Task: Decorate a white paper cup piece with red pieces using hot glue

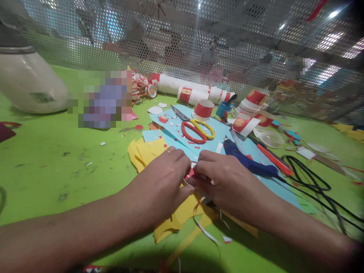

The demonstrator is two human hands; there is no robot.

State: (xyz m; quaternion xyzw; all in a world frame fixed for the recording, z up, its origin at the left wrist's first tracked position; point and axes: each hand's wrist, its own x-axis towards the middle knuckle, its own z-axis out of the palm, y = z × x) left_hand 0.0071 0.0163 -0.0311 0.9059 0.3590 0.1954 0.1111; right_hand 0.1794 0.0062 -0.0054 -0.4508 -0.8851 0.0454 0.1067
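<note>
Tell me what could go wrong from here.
The glue gun lies close to the right hand; if hot, which I cannot tell, it might burn it. The looped cable could snag on the right arm and drag the gun. The red-and-white piece between both hands may bend if squeezed.

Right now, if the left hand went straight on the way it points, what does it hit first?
Past the small red-and-white piece in its grip, the left hand likely meets the right hand first; exact depth is unclear.
</note>
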